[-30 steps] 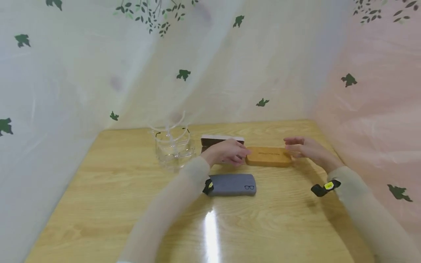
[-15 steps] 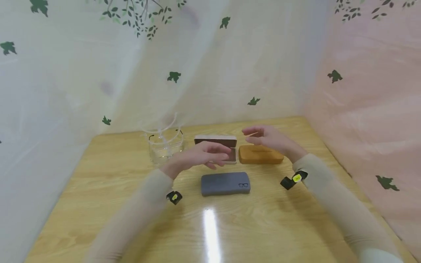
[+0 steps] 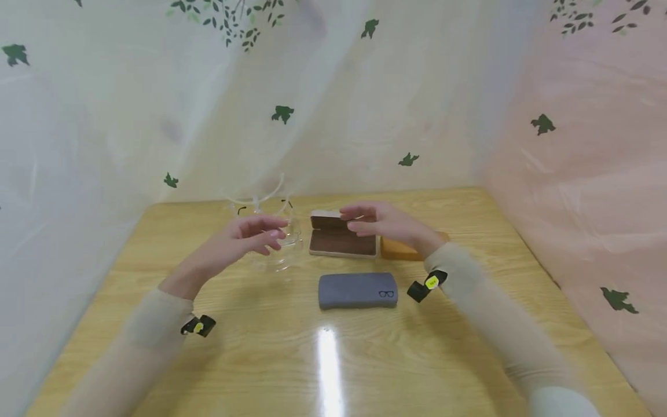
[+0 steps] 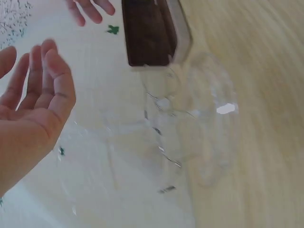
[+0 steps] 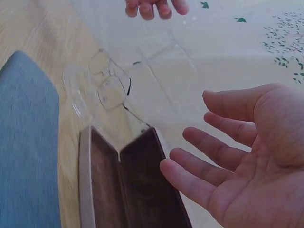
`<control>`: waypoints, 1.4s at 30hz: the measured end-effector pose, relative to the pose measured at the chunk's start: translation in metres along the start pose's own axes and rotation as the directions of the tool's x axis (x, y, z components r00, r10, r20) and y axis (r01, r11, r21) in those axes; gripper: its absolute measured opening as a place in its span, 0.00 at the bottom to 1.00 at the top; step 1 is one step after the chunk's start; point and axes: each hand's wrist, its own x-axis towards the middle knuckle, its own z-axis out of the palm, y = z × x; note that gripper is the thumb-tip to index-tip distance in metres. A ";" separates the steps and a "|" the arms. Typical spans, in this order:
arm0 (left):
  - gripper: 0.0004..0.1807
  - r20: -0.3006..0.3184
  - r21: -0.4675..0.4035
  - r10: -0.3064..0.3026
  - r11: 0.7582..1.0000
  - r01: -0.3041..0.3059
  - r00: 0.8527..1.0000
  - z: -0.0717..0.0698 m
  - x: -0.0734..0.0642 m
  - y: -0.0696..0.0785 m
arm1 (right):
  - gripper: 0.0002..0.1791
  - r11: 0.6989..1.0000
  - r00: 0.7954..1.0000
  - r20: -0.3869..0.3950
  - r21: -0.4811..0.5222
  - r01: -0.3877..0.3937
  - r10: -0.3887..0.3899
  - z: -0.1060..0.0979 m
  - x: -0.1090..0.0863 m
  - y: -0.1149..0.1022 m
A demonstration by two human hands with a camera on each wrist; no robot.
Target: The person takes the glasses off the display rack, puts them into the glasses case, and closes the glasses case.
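Fingers loose and empty, your left hand (image 3: 229, 246) partly hides the glasses (image 5: 112, 91) on a clear stand (image 5: 76, 90), your right hand (image 3: 388, 223) the open case (image 3: 339, 243). Beside that sits an orange case (image 3: 398, 249); a blue-gray case (image 3: 357, 291) lies nearer you.

The wooden tabletop (image 3: 417, 359) holds a blue case (image 3: 354, 291), an open case (image 3: 341, 243), an orange case (image 3: 398, 250) and a clear stand (image 4: 213, 114).

The tabletop (image 3: 271, 365) is softly lit, streaked by white glare (image 3: 330, 370) and faintly shadowed; the left wrist view is blurred.
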 end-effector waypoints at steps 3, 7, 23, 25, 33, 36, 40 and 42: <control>0.19 -0.109 0.015 0.011 1.000 -0.009 0.994 -0.009 -0.014 -0.013 | 0.30 1.000 1.000 0.024 0.020 0.017 -0.017 0.012 0.012 -0.002; 0.17 -0.269 0.047 0.015 0.999 -0.002 0.963 -0.016 -0.027 -0.034 | 0.29 0.998 0.998 0.052 0.065 0.015 -0.019 0.032 0.033 -0.001; 0.42 -0.375 -0.256 -0.293 0.945 0.206 0.879 -0.024 -0.031 -0.085 | 0.37 0.998 0.993 -0.100 0.047 -0.052 0.056 0.104 0.077 0.013; 0.44 -0.332 -0.293 -0.317 0.930 0.223 0.888 -0.024 -0.030 -0.090 | 0.39 0.995 0.990 -0.120 0.076 -0.058 0.067 0.109 0.080 0.014; 0.45 -0.269 -0.307 -0.344 0.916 0.259 0.899 -0.023 -0.029 -0.095 | 0.43 0.967 0.990 -0.077 0.236 -0.096 0.117 0.119 0.089 0.017; 0.45 -0.266 -0.301 -0.344 0.917 0.262 0.900 -0.022 -0.028 -0.094 | 0.43 0.958 0.989 -0.073 0.267 -0.103 0.127 0.121 0.089 0.017; 0.44 -0.262 -0.296 -0.343 0.918 0.263 0.902 -0.021 -0.025 -0.093 | 0.44 0.938 0.986 -0.073 0.327 -0.116 0.148 0.122 0.091 0.018; 0.44 -0.260 -0.291 -0.344 0.919 0.267 0.902 -0.021 -0.023 -0.094 | 0.44 0.925 0.984 -0.069 0.356 -0.132 0.167 0.122 0.093 0.019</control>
